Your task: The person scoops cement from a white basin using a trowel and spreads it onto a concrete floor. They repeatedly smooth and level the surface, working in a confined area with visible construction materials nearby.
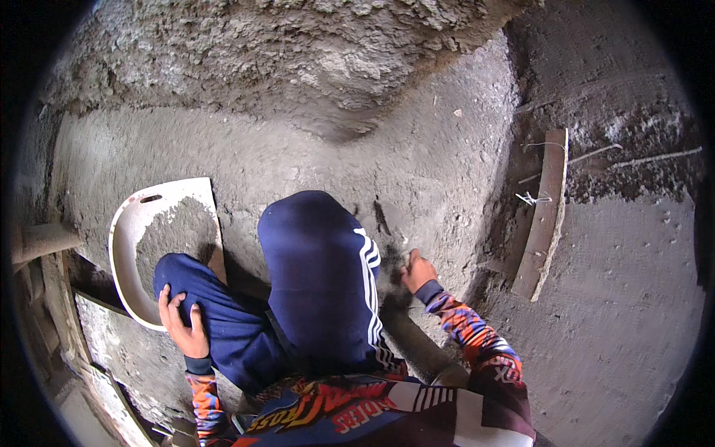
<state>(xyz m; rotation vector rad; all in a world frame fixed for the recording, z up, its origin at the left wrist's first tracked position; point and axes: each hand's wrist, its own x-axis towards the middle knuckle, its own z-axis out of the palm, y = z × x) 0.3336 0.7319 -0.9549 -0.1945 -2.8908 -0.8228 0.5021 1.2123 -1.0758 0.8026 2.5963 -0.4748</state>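
My left hand [182, 322] lies on my bent left knee, its fingers spread over the dark blue trousers [309, 261] and holding nothing. Close by stands a white scoop-shaped pan [121, 249] with a slot in its rim, partly filled with grey mortar-like material [179, 231]. To the right of my other knee, my right hand [418, 271] is closed low over the rough grey floor [439, 216]. What its fingers hold, if anything, is hidden. A thin dark mark or strip [382, 217] lies just ahead of that hand; I cannot tell what it is.
A large mound of grey mortar or sand [246, 59] rises ahead. At the right, a wooden board [546, 216] with wire ties stands along the edge of the surface. Beside my right leg lies a round pipe-like piece [417, 343]. Planks [63, 313] and another pipe [48, 242] are at the left.
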